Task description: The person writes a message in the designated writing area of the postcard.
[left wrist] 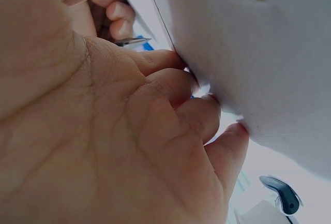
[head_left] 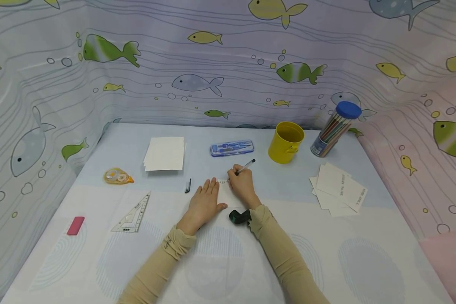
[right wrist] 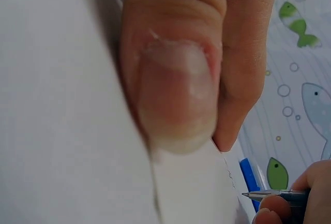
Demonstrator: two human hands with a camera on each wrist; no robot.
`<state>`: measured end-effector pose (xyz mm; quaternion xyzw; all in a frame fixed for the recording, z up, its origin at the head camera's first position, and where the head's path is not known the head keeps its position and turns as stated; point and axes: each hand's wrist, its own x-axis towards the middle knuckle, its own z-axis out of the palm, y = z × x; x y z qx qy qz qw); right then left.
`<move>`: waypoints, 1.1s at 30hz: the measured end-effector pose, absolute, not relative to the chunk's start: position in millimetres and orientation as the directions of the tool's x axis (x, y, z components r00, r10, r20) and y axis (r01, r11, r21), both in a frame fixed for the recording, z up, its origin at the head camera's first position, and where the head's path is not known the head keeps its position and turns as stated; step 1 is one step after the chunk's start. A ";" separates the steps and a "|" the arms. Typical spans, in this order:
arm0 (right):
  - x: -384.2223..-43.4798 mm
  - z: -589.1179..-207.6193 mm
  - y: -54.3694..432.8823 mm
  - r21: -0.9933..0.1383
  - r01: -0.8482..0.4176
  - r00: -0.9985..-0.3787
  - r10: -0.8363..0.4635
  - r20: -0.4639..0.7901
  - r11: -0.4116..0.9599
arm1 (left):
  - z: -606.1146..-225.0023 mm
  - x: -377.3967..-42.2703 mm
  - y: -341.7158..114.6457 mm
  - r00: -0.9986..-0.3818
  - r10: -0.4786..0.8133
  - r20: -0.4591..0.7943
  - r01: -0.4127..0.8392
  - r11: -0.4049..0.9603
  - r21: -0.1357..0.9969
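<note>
My left hand [head_left: 203, 202] lies flat with its fingers straight on a small white paper card [head_left: 225, 196], holding nothing. My right hand [head_left: 245, 183] pinches a pen [head_left: 247, 165], its tip low over a short line of handwriting near the card's top. In the left wrist view, my palm [left wrist: 139, 125] fills most of the picture, with the pen's tip [left wrist: 137, 41] behind it. A large thumb [right wrist: 173, 89] covers the middle of the right wrist view, while the pen [right wrist: 279, 194] shows at lower right. A pen cap [head_left: 188, 185] lies left of my left hand.
Behind stand a stack of white cards [head_left: 165, 154], a blue case [head_left: 232, 148], a yellow cup [head_left: 279, 145] and a pencil tube [head_left: 332, 131]. Written cards [head_left: 330, 181] overlap at right. Correction tape [head_left: 117, 176], a set square [head_left: 131, 215] and a pink eraser [head_left: 75, 226] lie left.
</note>
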<state>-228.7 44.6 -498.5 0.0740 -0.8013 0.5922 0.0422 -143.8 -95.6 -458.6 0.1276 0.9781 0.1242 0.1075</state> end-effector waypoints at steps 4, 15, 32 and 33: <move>-228.6 -498.4 44.3 -0.939 -0.175 -0.984 -0.089 0.155 0.296 | -459.9 -143.8 -96.0 -0.943 0.277 -0.182 0.224 0.937 0.266; -228.6 -497.5 43.9 -0.942 -0.163 -0.985 -0.107 0.137 0.293 | -460.0 -144.2 -95.2 -0.946 0.268 -0.180 0.214 0.938 0.272; -229.2 -500.0 43.8 -0.935 -0.160 -0.986 -0.088 0.139 0.316 | -459.0 -142.9 -95.2 -0.947 0.269 -0.175 0.214 0.936 0.279; -229.2 -499.8 43.8 -0.935 -0.159 -0.986 -0.093 0.136 0.317 | -459.0 -143.1 -95.2 -0.947 0.269 -0.173 0.214 0.936 0.280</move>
